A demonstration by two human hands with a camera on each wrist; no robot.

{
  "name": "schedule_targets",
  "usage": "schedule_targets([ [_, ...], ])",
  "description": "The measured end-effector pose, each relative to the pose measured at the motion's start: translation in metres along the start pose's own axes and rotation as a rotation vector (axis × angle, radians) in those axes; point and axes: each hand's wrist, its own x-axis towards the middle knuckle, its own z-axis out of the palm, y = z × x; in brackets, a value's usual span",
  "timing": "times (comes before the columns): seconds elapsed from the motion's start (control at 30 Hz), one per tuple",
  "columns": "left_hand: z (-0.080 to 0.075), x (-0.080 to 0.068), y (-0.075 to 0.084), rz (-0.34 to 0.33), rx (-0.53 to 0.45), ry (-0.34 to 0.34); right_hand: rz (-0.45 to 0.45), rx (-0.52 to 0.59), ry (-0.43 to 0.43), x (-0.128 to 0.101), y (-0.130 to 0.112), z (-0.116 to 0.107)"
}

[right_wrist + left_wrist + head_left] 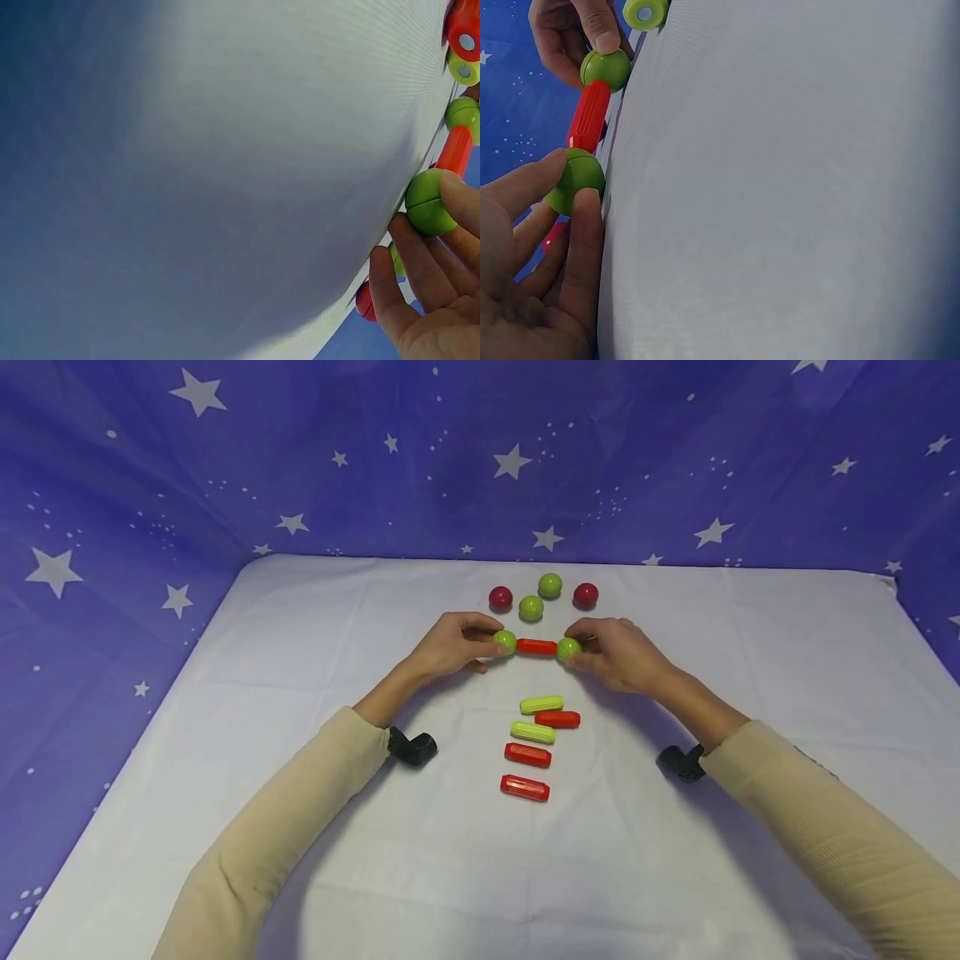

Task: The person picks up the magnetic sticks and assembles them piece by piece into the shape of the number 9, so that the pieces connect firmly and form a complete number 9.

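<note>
Starry blue backdrop, white bench (300, 827). Left hand (448, 646) pinches one green ball (505, 641), red rod (536, 647) between, right hand (618, 653) pinches the other green ball (568, 648). One link looks joined; five loose rods (534, 739) and four spare balls (543, 594) look unused.

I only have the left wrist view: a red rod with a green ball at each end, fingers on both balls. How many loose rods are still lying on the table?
Observer: Five. The head view shows three loose red rods and two yellow-green rods in a column nearer the person than the held red rod.
Operator: Any spare balls?
Observer: Four, beyond the hands: two dark red balls and two loose green balls.
Operator: Is the right hand really gripping its ball?
Observer: Yes. The right hand pinches the right green ball between its fingertips. The left hand pinches the left green ball.
</note>
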Motion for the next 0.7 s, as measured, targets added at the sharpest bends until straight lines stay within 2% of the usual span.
schedule_targets([
  [0.7, 0.0012, -0.0020, 0.0002, -0.004, 0.032, 0.014, 0.006, 0.007, -0.001, -0.0010, -0.0009, -0.0001],
])
